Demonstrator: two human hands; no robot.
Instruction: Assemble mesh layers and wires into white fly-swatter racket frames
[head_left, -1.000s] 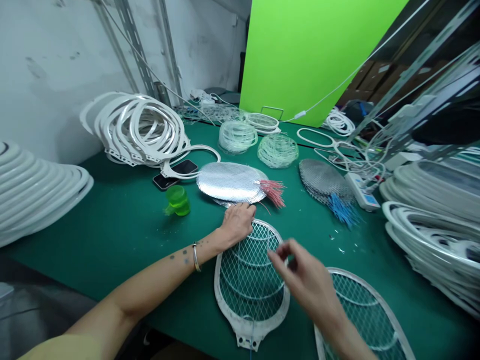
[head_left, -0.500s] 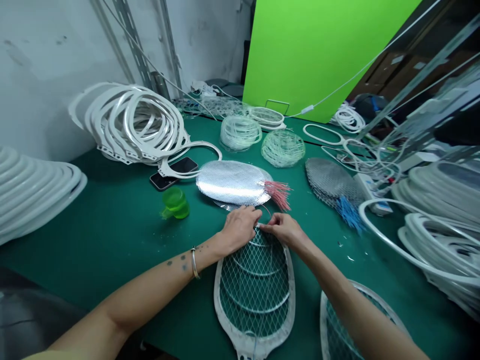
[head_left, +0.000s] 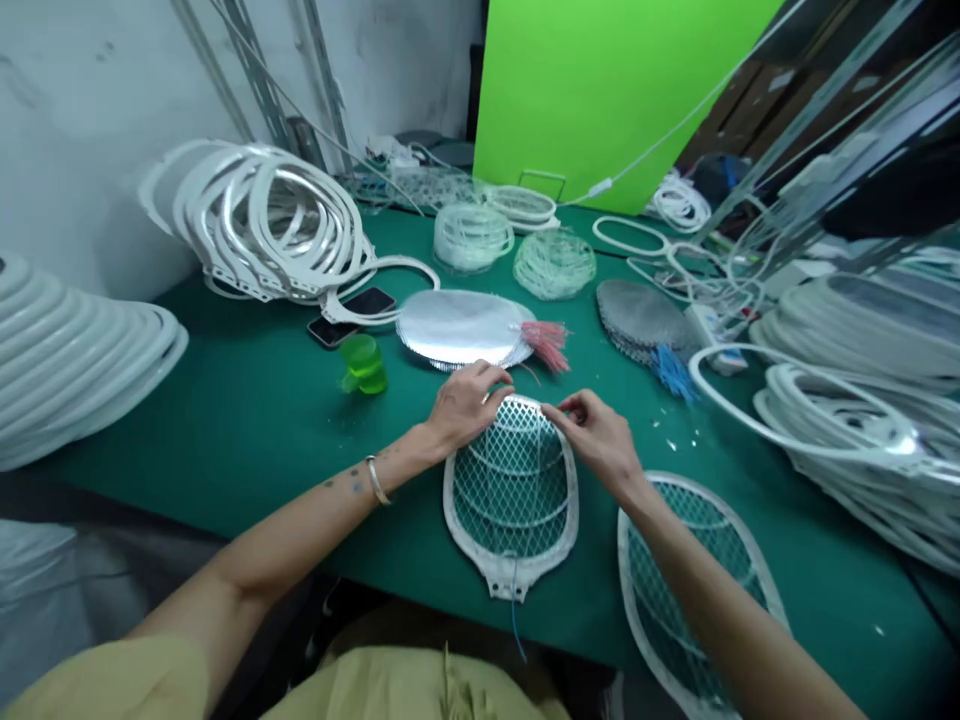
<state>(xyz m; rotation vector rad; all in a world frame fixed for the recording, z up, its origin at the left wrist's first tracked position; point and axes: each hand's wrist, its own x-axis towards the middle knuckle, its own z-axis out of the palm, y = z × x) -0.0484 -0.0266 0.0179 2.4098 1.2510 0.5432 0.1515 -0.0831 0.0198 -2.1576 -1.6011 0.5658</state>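
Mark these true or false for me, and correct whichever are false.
The left hand and right hand both touch the top end of a white plastic racket frame with diamond wire mesh. True.

A translucent green plastic cup-shaped piece sits in the right hand. False: it stands on the green bench, held by neither hand.

A silver metal bangle circles the left wrist. True.

Pink wires stick out from a stack of round silver mesh discs. True.

Blue wires stick out from those silver discs. False: they stick out from a stack of grey mesh discs.
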